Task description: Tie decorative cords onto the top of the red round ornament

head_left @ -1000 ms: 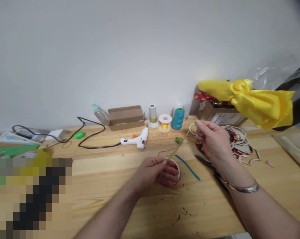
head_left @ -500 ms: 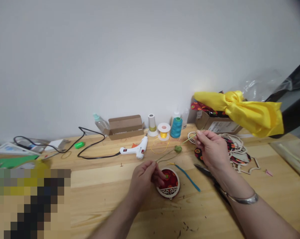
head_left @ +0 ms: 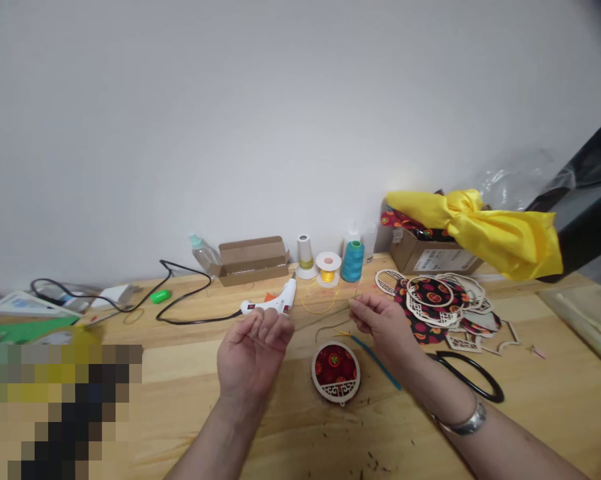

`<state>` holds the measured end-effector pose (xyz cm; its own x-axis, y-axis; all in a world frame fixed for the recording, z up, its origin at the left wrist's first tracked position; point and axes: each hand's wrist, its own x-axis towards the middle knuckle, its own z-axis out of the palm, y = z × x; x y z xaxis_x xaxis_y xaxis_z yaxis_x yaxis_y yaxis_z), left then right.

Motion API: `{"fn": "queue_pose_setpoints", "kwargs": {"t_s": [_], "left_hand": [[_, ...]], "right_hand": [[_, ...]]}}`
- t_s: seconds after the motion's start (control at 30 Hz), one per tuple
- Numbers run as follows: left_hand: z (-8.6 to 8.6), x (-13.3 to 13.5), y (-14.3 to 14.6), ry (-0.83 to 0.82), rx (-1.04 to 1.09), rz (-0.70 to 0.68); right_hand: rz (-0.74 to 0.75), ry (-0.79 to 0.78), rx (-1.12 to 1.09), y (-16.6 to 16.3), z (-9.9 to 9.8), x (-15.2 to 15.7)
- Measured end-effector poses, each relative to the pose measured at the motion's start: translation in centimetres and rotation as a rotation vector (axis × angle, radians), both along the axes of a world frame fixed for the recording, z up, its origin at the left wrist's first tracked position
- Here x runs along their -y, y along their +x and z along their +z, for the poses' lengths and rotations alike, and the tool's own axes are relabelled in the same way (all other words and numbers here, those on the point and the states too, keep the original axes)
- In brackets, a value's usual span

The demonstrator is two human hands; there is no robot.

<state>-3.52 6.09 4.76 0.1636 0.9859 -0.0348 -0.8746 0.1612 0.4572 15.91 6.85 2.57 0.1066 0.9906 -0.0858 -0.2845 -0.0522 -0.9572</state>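
An olive cord (head_left: 325, 318) stretches across the centre of the frame, running from one hand to the other. The left hand (head_left: 251, 353), left of centre, has its fingers curled in closely around its end of the cord, though the exact pinch point is too small to make out. The right hand (head_left: 385, 327), right of centre, nips the cord between thumb and fingertips — a narrow grip.

Below the cord, just under the centre of the frame, a round ornament (head_left: 335, 363) lies on the wooden table (head_left: 180, 407): a pale ring with dark red patterned fabric and a lattice along its lower part. A blue strip (head_left: 389, 377) slants beside it, partly behind the right hand. Black scissor handles (head_left: 499, 393) show at lower right, with pale openwork frames (head_left: 433, 320) and patterned fabric above them. A white glue gun (head_left: 283, 298) lies just behind the left hand.
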Motion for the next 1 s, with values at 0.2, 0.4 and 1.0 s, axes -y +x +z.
{"fn": "queue_pose_setpoints", "kwargs": {"t_s": [0.2,0.4,1.0], "left_hand": [[-0.7,1.0,1.8,-0.059,-0.552,-0.169],[-0.9,1.9,3.0,0.016,-0.885,-0.349],[-0.8,1.6,3.2,-0.148,-0.869,-0.220]], "right_hand": [[0.064,0.009,0.142,-0.6,0.1,0.6],[0.109,0.079,0.261,-1.0,0.2,0.9],[0.252,0.300,0.984,0.8,3.3,2.2]]}}
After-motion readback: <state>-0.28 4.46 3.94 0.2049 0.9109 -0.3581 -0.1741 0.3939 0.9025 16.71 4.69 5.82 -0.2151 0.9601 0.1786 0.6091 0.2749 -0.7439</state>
